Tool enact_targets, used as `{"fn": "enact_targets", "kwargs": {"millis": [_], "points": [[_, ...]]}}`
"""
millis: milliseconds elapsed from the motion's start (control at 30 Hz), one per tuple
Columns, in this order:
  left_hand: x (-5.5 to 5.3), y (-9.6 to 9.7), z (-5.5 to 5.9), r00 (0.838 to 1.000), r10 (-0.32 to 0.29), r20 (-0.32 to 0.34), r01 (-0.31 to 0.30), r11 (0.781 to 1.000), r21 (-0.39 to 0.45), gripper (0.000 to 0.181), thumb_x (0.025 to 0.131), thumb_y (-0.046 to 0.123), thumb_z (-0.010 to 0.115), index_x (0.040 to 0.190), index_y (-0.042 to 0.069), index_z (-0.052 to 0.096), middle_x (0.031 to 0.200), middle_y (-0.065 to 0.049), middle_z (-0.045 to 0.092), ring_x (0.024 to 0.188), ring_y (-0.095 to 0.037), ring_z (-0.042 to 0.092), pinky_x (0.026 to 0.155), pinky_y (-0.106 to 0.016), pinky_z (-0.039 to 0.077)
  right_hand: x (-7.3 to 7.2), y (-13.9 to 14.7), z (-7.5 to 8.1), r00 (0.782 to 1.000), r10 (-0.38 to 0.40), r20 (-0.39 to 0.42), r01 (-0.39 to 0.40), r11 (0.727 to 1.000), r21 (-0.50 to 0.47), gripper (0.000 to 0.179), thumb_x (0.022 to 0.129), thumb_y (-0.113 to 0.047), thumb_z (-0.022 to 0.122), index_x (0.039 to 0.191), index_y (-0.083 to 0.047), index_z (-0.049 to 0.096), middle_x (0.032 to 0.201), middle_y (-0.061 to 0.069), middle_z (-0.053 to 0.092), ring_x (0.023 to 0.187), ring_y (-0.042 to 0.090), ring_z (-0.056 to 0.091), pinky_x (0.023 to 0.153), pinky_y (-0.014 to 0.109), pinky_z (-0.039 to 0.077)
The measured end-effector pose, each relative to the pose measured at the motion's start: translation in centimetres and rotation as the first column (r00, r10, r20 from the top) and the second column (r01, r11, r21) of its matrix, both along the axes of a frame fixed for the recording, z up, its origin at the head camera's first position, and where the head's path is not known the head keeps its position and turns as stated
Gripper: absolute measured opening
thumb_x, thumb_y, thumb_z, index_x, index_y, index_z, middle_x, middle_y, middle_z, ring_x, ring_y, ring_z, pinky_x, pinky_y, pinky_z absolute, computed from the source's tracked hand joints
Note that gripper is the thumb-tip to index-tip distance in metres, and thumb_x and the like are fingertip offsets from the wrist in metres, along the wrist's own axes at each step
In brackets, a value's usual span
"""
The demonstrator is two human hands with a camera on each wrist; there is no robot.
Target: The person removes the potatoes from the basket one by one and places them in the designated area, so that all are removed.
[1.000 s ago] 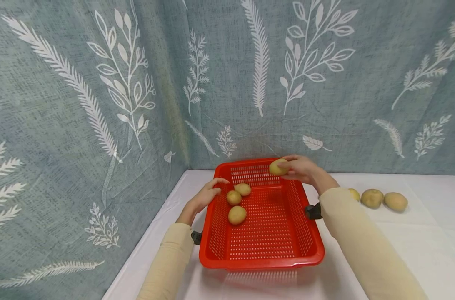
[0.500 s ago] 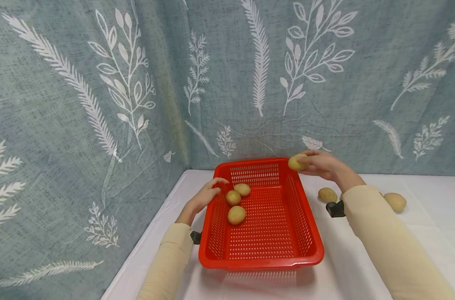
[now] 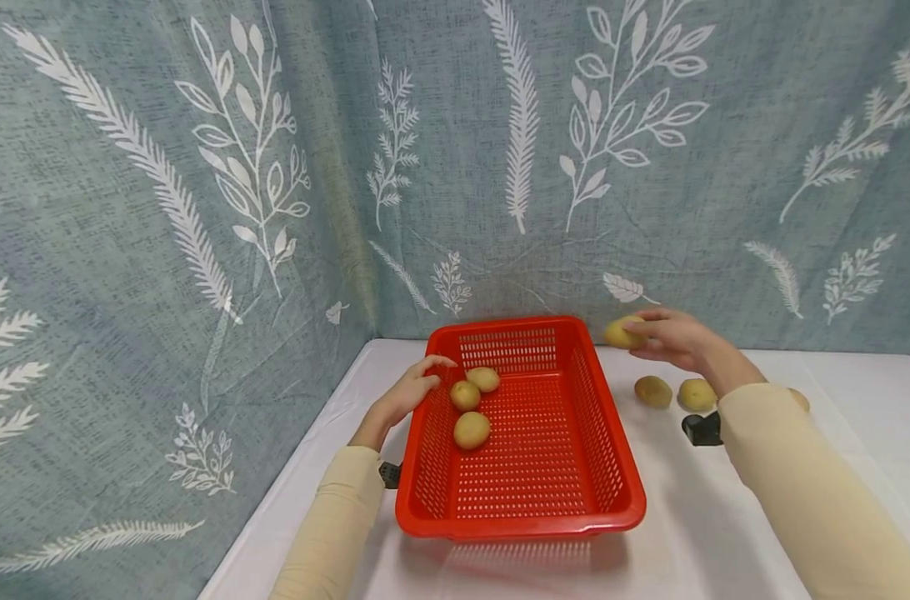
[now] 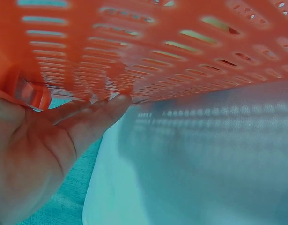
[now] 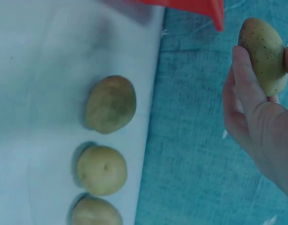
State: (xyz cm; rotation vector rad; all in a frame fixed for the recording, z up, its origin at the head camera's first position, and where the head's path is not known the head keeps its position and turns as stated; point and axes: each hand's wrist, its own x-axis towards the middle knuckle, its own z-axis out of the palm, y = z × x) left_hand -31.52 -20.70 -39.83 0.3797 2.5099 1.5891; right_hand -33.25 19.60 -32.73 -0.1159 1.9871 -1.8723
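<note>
My right hand (image 3: 676,337) pinches a pale yellow potato (image 3: 624,332) in the air, to the right of a red slotted plastic basket (image 3: 521,527). In the right wrist view this potato (image 5: 264,56) sits between thumb and fingers. At the basket's left rim my left hand (image 3: 406,393) holds on, with thumb and a finger over the edge. The left wrist view shows other fingers of the left hand (image 4: 64,140) against the outside of the slotted wall. Inside the basket, three potatoes (image 3: 472,430) lie towards the left side.
To the right of the basket, three potatoes (image 5: 111,104) lie in a row on the white tablecloth (image 3: 672,517); my right sleeve (image 3: 807,483) partly covers the farthest one in the head view. A grey-green curtain (image 3: 455,167) with white leaf prints hangs behind and at left.
My right hand has carried the potato rightward from above the basket, past its right rim. A potato near the basket has come into view. My left hand has stayed at the rim.
</note>
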Motion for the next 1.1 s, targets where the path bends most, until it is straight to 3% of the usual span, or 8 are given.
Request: {"fn": "enact_targets", "kwargs": {"millis": [167,300,400,533,867,1100], "points": [[0.0,-0.1,0.1,1.0,-0.013,0.016,0.013,1.0,0.009,0.043,0.089,-0.005,0.033,0.13,-0.008,0.044,0.13,-0.028,0.04,0.105,-0.039,0.045,0.081,-0.037,0.041,0.1,1.1,-0.8,1.0,-0.006,0.012,0.006,1.0,0.008,0.07,0.099,-0.015,0.047,0.148,0.008,0.002,0.129,0.018,0.035,0.087,0.008,0.059,0.092,0.031,0.045],[1.4,0.4,1.6,0.999,-0.027,0.029,0.026,1.0,0.014,0.042,0.089,-0.006,0.032,0.13,-0.012,0.042,0.129,-0.032,0.039,0.106,-0.043,0.044,0.085,-0.042,0.042,0.3,1.9,-1.4,0.999,-0.019,0.03,0.019,1.0,0.016,0.07,0.099,-0.016,0.048,0.148,0.009,0.004,0.127,0.017,0.036,0.086,0.009,0.06,0.093,0.031,0.044],[1.3,0.3,1.3,1.0,-0.022,0.015,0.022,1.0,0.01,0.042,0.089,-0.005,0.032,0.129,-0.011,0.042,0.128,-0.03,0.04,0.104,-0.042,0.045,0.084,-0.042,0.042,0.5,2.6,-1.9,0.999,-0.032,0.043,0.032,0.999,0.013,0.07,0.099,-0.016,0.049,0.147,0.01,0.005,0.125,0.016,0.036,0.086,0.009,0.059,0.092,0.031,0.044],[0.0,-0.2,-0.2,1.0,-0.005,-0.006,0.005,1.0,-0.001,0.041,0.09,-0.003,0.032,0.129,-0.007,0.045,0.122,-0.025,0.044,0.099,-0.034,0.047,0.08,-0.036,0.042,0.8,3.4,-2.8,0.996,-0.063,0.056,0.063,0.998,0.015,0.071,0.097,-0.017,0.051,0.146,0.01,0.008,0.122,0.017,0.037,0.084,0.01,0.059,0.089,0.029,0.046],[-0.2,-0.2,0.0,1.0,-0.006,-0.019,0.006,1.0,-0.004,0.042,0.088,-0.004,0.033,0.128,-0.006,0.046,0.116,-0.025,0.047,0.093,-0.028,0.048,0.075,-0.031,0.042,1.9,5.5,-5.1,0.997,-0.061,0.037,0.059,0.997,0.045,0.067,0.097,-0.019,0.053,0.142,0.013,0.016,0.107,0.009,0.048,0.085,0.009,0.059,0.086,0.03,0.048],[-0.1,-0.1,0.0,1.0,-0.012,-0.017,0.012,1.0,-0.004,0.042,0.088,-0.004,0.033,0.128,-0.007,0.045,0.117,-0.026,0.045,0.092,-0.026,0.047,0.075,-0.03,0.041,2.7,6.4,-7.0,0.993,-0.081,0.082,0.082,0.997,-0.008,0.068,0.096,-0.019,0.055,0.142,0.013,0.016,0.12,0.017,0.039,0.087,0.009,0.057,0.086,0.032,0.049]]}}
